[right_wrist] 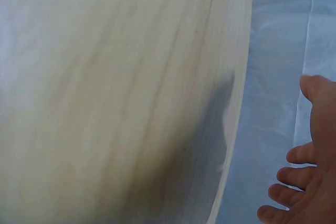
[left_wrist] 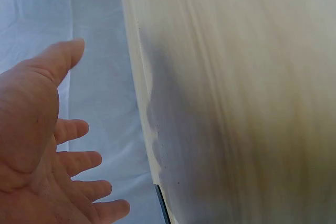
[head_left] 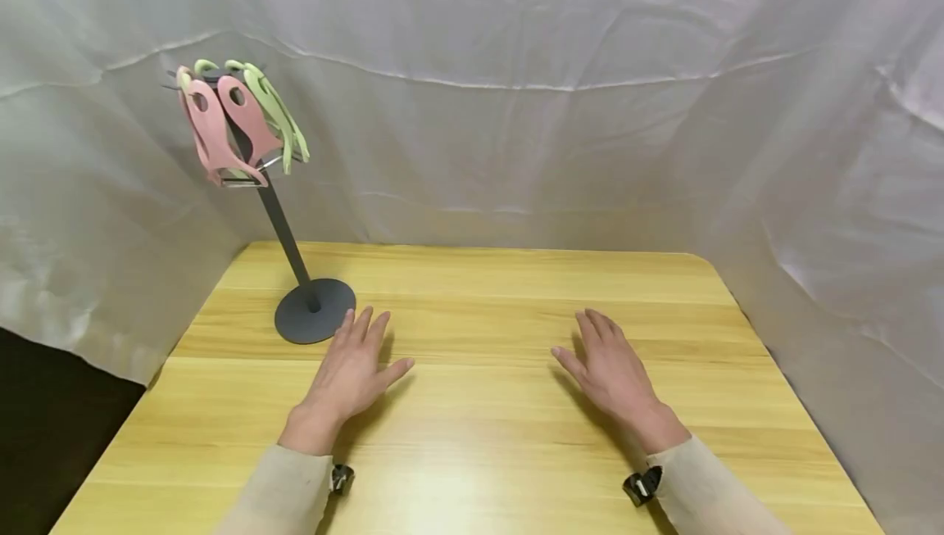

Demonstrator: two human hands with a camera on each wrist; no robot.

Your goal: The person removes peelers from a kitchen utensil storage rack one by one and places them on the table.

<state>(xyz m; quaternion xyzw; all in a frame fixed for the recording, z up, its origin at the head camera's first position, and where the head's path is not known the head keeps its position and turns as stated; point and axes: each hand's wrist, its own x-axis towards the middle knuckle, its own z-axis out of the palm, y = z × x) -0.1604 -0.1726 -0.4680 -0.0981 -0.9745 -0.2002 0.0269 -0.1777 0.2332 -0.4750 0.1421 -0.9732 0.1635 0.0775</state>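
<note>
My left hand [head_left: 350, 379] is held over the left half of the wooden table, fingers spread and holding nothing. Its fingertips come close to the round base of a dark grey stand [head_left: 289, 244] in the head view. Several Y-shaped peelers hang around the top of that stand, pink peelers [head_left: 212, 127] in front and green peelers [head_left: 273, 113] on the right side. Over the right half of the table, my right hand [head_left: 612, 367] is likewise extended with thumb apart, nothing in it. Both wrist views show the palms [left_wrist: 26, 119] bare.
The wooden table [head_left: 487, 420] has a pale grey cloth [head_left: 516, 150] hanging behind it and along both sides. A dark gap [head_left: 59, 428] lies beyond the left edge. Each wrist carries a small black device [head_left: 642, 486] below the sleeve cuff.
</note>
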